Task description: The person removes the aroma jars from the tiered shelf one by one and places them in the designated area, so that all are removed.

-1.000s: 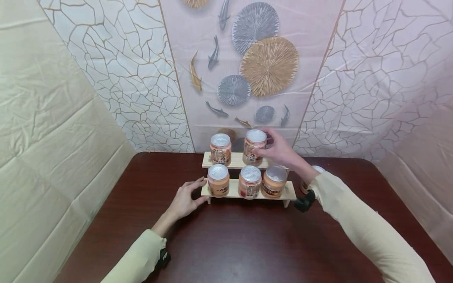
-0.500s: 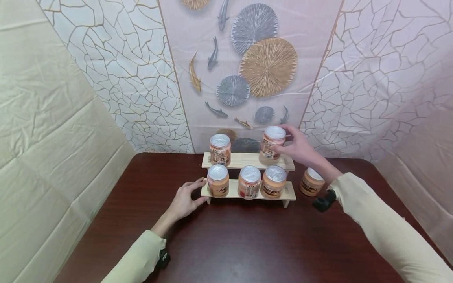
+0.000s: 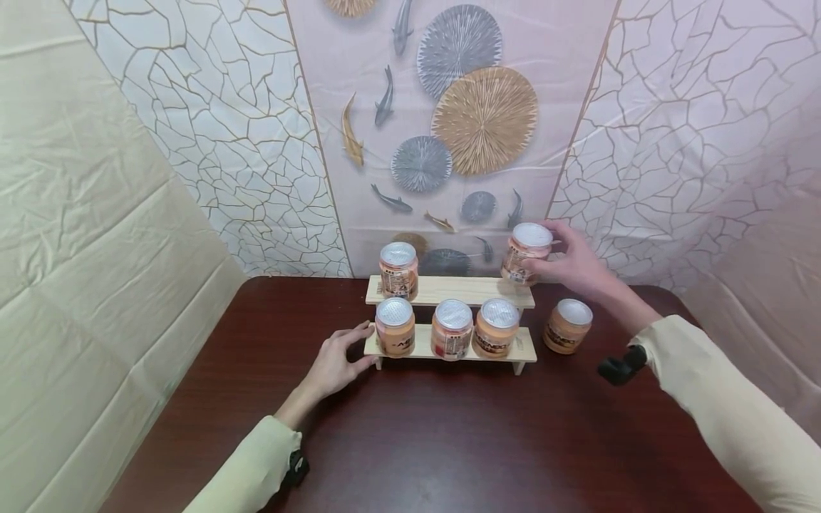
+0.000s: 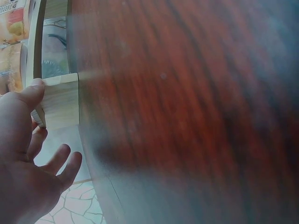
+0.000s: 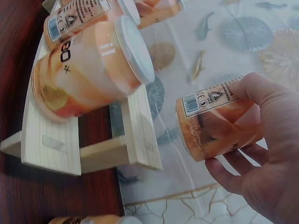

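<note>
My right hand (image 3: 577, 262) grips an orange jar (image 3: 522, 258) with a silver lid, thumb on the label side and fingers round the other. In the right wrist view that jar (image 5: 210, 122) hangs clear of the upper board (image 5: 142, 135), beyond its right end. The left hand (image 3: 336, 360) pinches the left end of the two-tier wooden stand (image 3: 423, 347) between thumb and fingers; its other fingers hang free in the left wrist view. One jar (image 3: 399, 272) stands on the upper tier's left. The lower tier carries a left jar (image 3: 395, 328), a middle jar (image 3: 452, 330) and a right jar (image 3: 497, 328).
Another orange jar (image 3: 567, 326) stands on the dark wooden table (image 3: 417, 434), right of the stand. A patterned cloth backdrop (image 3: 442, 214) hangs directly behind. Plain cloth walls (image 3: 96, 249) close in both sides.
My right hand has carried its jar rightward along the upper tier and past its right end, rising slightly. The table jar on the right has come into full view. The left hand stays put.
</note>
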`<move>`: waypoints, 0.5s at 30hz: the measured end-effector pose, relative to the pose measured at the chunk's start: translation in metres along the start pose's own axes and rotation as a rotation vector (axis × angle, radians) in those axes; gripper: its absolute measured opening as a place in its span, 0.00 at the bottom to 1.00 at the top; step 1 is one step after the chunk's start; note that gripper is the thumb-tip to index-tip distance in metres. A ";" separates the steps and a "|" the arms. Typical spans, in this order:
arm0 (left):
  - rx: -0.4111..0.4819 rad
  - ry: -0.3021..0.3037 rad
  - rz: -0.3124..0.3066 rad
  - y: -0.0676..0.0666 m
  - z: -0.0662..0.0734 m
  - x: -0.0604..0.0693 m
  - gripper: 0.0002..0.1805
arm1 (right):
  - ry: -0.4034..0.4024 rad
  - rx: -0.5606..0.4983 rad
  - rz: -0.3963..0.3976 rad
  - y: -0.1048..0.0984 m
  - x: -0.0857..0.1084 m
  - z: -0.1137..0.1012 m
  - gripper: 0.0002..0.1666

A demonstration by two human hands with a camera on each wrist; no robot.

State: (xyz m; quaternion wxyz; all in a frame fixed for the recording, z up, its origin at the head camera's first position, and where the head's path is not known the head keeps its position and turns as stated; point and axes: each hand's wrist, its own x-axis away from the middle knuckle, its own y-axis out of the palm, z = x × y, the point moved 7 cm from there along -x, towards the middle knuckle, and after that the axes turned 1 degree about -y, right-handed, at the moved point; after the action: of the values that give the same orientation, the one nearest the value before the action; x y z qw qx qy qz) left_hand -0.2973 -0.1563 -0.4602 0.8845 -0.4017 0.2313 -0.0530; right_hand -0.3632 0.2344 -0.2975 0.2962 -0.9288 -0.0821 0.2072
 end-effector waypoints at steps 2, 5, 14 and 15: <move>-0.001 0.000 -0.001 0.000 0.000 0.000 0.30 | 0.006 0.001 0.007 -0.004 0.002 0.003 0.41; -0.001 -0.001 -0.002 0.000 0.001 0.000 0.30 | 0.033 -0.005 0.013 -0.011 0.006 0.007 0.39; 0.000 -0.008 -0.001 0.000 0.001 0.000 0.31 | 0.089 0.057 0.034 -0.031 0.017 0.015 0.42; 0.000 -0.010 -0.002 0.000 0.001 0.000 0.31 | 0.091 0.060 0.037 -0.032 0.018 0.016 0.42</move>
State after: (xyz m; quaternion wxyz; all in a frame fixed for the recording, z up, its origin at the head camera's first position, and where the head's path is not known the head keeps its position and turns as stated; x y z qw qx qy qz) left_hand -0.2967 -0.1558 -0.4601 0.8855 -0.4024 0.2265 -0.0519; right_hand -0.3547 0.2739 -0.2966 0.3234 -0.9293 -0.0452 0.1727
